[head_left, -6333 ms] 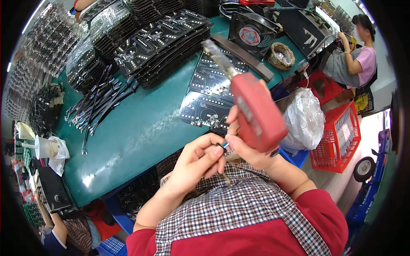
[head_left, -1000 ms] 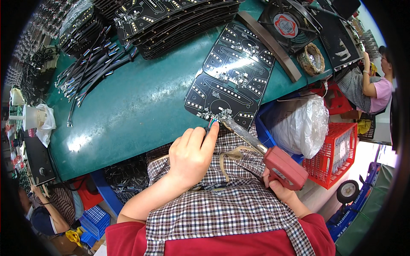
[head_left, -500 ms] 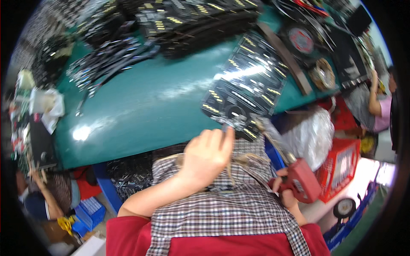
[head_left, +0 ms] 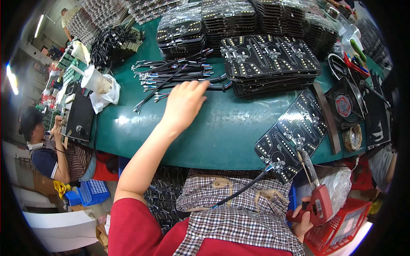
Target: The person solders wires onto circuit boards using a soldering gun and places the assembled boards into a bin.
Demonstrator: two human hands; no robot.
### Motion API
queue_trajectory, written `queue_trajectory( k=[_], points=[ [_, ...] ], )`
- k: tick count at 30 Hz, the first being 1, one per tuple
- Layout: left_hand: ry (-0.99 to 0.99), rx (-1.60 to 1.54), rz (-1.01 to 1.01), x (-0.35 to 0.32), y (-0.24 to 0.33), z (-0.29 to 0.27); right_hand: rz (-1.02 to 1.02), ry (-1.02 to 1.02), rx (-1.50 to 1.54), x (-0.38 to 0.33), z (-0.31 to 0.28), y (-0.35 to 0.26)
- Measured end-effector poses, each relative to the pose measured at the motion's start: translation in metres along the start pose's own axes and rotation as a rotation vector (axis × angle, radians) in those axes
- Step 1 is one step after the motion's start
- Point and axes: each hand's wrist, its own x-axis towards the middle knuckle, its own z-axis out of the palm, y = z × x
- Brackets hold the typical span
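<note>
My left hand [head_left: 184, 104] reaches over the near side of a pile of black cables [head_left: 179, 72] with bare coloured wire ends. Its thumb and forefinger are apart; the fingertips touch or hover just over the cables. My right hand [head_left: 302, 219] grips the red handle of a soldering gun [head_left: 320, 205]. The gun's metal tip points up over a black circuit board panel [head_left: 294, 132], which lies slanted at the table's front edge. From the panel's near corner another black cable [head_left: 239, 194] hangs down over my checked apron, its coloured wires at the board.
Stacked black boards [head_left: 273, 64] stand behind the panel, with more wrapped stacks beyond. A dark bar [head_left: 326, 119], a small fan [head_left: 343, 105] and a roll of solder wire [head_left: 352, 138] lie right. A white container [head_left: 96, 81] and a black box [head_left: 77, 117] stand left. A co-worker [head_left: 51, 145] sits left.
My left hand has moved from the panel's near corner up and left to the cable pile. The view has shifted, and the right hand still holds the soldering gun.
</note>
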Motion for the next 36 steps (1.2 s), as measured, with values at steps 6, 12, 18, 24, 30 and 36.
queue_trajectory(
  k=[6,12,18,24,30,36],
  points=[
    [-0.035,0.105,0.147,0.007,-0.015,0.012,0.005,0.022,-0.027,0.002,0.003,-0.004],
    [-0.042,-0.129,0.173,-0.017,0.019,-0.017,0.014,0.002,-0.031,0.007,0.002,-0.005],
    [-0.301,-0.396,0.096,-0.006,0.016,-0.012,-0.052,0.031,-0.023,0.008,0.013,-0.01],
    [-0.425,-0.944,-0.078,0.003,0.064,-0.027,-0.065,0.164,0.004,0.005,0.033,-0.024],
    [-0.907,-1.459,-0.162,0.0,0.154,-0.044,0.231,-0.222,-0.02,0.052,0.067,-0.057],
    [-1.102,-1.591,-0.16,-0.013,0.181,-0.038,-0.171,-0.285,-0.072,0.062,0.07,-0.054]
  ],
)
